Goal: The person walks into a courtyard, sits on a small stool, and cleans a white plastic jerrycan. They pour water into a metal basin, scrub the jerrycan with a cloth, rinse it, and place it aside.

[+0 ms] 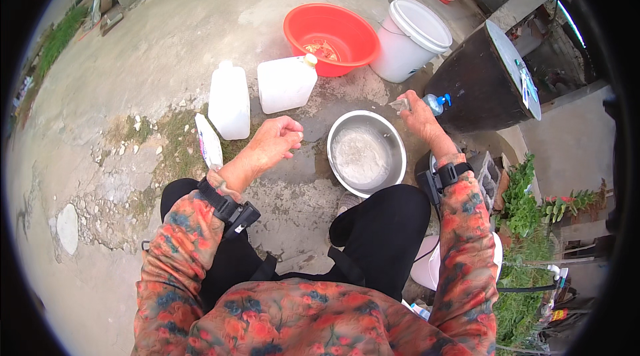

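Note:
My left hand [272, 143] hangs over the concrete with loosely curled fingers apart, nothing visible in it. It is nearest to two white plastic jugs [229, 104]. My right hand [419, 117] is closed on a small greyish, partly see-through thing [401, 104]; its kind I cannot make out. Just beyond that hand is a blue tap [438, 103] on a dark barrel [477, 79]. Between my knees and the tap stands a steel basin [402, 163], with white powdery or pasty stuff [361, 155] in the bottom.
A red plastic basin [365, 46] with some scraps in it stands ahead, beside a lidded white bucket [398, 56]. A white packet [209, 141] leans near the jugs. Green plants [522, 203] and a pale tub [427, 264] are at my right. Stones lie on the left.

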A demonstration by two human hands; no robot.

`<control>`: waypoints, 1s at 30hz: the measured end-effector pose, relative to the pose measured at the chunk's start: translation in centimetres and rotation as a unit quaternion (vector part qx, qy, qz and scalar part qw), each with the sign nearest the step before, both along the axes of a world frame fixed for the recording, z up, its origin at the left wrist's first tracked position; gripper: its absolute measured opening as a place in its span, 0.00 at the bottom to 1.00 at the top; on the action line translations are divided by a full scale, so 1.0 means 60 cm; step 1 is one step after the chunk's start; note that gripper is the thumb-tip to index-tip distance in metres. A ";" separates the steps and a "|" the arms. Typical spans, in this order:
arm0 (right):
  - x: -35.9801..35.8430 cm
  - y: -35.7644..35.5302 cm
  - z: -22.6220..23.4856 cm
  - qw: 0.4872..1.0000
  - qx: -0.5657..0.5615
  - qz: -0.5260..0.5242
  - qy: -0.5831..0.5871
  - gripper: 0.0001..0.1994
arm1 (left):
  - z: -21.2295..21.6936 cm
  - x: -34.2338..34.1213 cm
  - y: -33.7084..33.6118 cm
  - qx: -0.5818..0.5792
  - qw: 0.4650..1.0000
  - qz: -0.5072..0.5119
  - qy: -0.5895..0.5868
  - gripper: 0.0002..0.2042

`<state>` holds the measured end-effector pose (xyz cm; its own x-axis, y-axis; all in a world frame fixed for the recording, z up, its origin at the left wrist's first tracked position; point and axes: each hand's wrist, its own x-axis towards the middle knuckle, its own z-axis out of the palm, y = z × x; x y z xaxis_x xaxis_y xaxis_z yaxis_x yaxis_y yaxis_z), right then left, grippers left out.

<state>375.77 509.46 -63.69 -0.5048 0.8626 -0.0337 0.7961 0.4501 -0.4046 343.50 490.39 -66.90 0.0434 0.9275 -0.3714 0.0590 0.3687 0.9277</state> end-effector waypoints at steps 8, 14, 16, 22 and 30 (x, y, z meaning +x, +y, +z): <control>-0.101 -0.049 0.029 0.942 -0.291 -0.009 0.168 0.16 | -0.019 0.020 0.019 0.066 0.997 -0.043 -0.009 0.27; -0.179 -0.112 -0.018 0.887 -0.362 0.034 0.284 0.15 | -0.013 0.041 0.018 0.176 0.981 -0.029 0.071 0.43; -0.204 -0.128 -0.037 0.905 -0.344 0.030 0.249 0.18 | -0.017 0.043 0.018 0.209 0.969 -0.034 0.128 0.45; -0.242 -0.135 -0.050 0.807 -0.443 0.051 0.387 0.17 | -0.036 0.031 0.034 0.244 0.934 0.050 0.258 0.28; -0.233 -0.115 -0.056 0.857 -0.387 0.052 0.337 0.12 | -0.043 0.013 0.053 0.164 0.974 0.069 0.141 0.10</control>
<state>361.78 502.53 -67.07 -0.7073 0.6627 -0.2462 0.2360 -0.1069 -0.9658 344.25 493.58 -69.48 -0.1514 0.9879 -0.0325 0.2986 0.0770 0.9513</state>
